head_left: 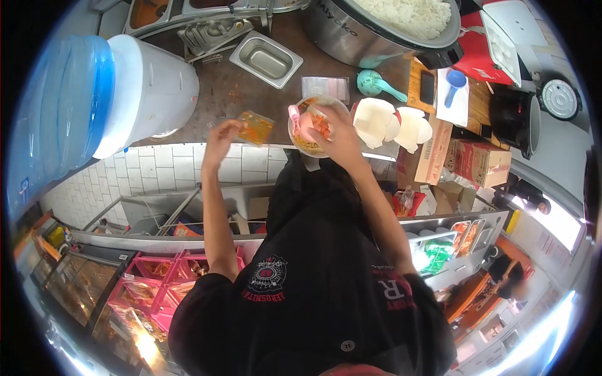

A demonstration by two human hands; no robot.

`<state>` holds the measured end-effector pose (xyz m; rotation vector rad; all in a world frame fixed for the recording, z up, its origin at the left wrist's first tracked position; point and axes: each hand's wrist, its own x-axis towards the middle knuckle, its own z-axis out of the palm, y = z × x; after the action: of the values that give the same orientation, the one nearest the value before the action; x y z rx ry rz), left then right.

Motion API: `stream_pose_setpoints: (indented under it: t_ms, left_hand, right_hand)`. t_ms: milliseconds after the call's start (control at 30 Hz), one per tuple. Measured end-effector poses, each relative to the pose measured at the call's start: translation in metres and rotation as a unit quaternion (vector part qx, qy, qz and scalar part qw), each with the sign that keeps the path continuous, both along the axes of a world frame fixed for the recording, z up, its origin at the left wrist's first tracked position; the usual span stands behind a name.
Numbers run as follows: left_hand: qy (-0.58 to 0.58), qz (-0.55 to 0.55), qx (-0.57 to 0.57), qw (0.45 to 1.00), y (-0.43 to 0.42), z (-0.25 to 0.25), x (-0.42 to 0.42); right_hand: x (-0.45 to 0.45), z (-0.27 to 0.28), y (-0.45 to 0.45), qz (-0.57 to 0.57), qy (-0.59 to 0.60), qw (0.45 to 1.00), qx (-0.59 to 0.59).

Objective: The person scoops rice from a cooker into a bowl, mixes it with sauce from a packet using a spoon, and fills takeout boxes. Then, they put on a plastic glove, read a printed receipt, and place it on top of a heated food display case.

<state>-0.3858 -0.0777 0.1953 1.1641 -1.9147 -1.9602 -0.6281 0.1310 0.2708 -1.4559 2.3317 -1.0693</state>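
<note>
My left hand (222,139) pinches the corner of a flat clear packet (254,129) with orange and green contents, held over the table's front edge. To its right, a round tub (297,143) holds more orange-yellow contents. Inside it lies a pink scoop (294,115), its handle against the rim. My right hand (338,135) reaches into the tub, fingers and thumb curled around the scoop's cup; the exact contact is partly hidden. Beside this hand stand open paper food boxes (372,120). Behind the tub lies a stack of clear plastic sheets or bags (325,89).
A large rice cooker (351,37) full of white rice stands at the back. Near it are a metal pan (266,59), a turquoise scoop (379,85), a phone (427,86) and a blue scoop (456,79). A white bucket (157,88) and cartons (480,163) flank the work area.
</note>
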Motion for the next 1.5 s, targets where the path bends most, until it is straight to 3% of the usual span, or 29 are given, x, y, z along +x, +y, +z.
stream_pose_setpoints:
  t_ms: [67,100,167,267,300,400,500,633,733,833,967,1067,1167,1300,1333,1433,1467,1500]
  left_hand:
    - [-0.065,0.005,-0.074,0.995,-0.018,-0.029,0.005]
    - [-0.127,0.017,-0.241,0.962,-0.015,-0.042,0.003]
    - [-0.234,0.046,-0.546,0.803,-0.009,-0.057,-0.003]
    - [-0.014,0.102,-0.361,0.927,0.017,-0.040,-0.026]
    - [-0.002,0.078,-0.258,0.963,0.028,-0.049,-0.029]
    - [0.069,0.081,0.047,0.993,0.076,-0.056,-0.054]
    - [0.066,0.032,0.006,0.997,0.105,-0.062,-0.071]
    - [0.098,0.026,0.057,0.993,0.106,-0.051,-0.069]
    - [0.072,-0.003,-0.007,0.997,0.103,-0.046,-0.069]
    - [0.052,0.018,-0.023,0.998,0.111,-0.052,-0.072]
    - [0.067,0.042,0.016,0.997,0.114,-0.052,-0.061]
    - [0.071,0.042,0.080,0.993,0.110,-0.050,-0.055]
    - [0.100,0.034,0.097,0.990,0.107,-0.059,-0.058]
    - [0.106,0.012,0.090,0.990,0.109,-0.064,-0.048]
    - [0.117,0.014,0.088,0.989,0.104,-0.064,-0.055]
    - [0.123,0.025,0.080,0.989,0.107,-0.059,-0.055]
    - [0.133,0.036,0.095,0.986,0.108,-0.058,-0.055]
    - [0.135,0.046,0.110,0.984,0.109,-0.059,-0.056]
  right_hand:
    - [0.004,0.000,-0.036,0.081,-0.023,0.996,0.042]
    - [0.000,-0.005,-0.052,0.138,0.001,0.983,0.122]
    - [-0.010,-0.011,-0.075,0.248,0.051,0.927,0.277]
    - [-0.007,-0.006,-0.075,0.292,0.142,0.886,0.331]
    - [0.000,-0.014,-0.069,0.271,0.164,0.880,0.355]
    - [0.019,-0.037,-0.052,0.234,0.194,0.862,0.406]
    - [0.017,-0.021,-0.045,0.215,0.175,0.883,0.379]
    - [0.000,0.084,-0.003,0.164,0.116,0.942,0.270]
    - [-0.012,0.066,0.025,0.123,0.147,0.885,0.424]
    - [0.004,-0.054,0.047,0.073,0.096,0.914,0.388]
    - [0.012,-0.015,0.042,0.062,0.068,0.932,0.351]
    - [0.015,0.033,0.031,-0.019,0.092,0.946,0.312]
    - [0.017,-0.061,0.023,0.008,0.104,0.924,0.367]
    - [-0.002,-0.009,0.025,0.035,0.080,0.940,0.331]
    - [-0.003,0.013,0.018,0.021,0.093,0.924,0.371]
    - [0.007,-0.003,0.004,-0.019,0.074,0.941,0.331]
    - [0.014,-0.049,0.012,0.003,0.132,0.943,0.306]
    - [0.012,-0.045,0.010,0.014,0.108,0.946,0.306]
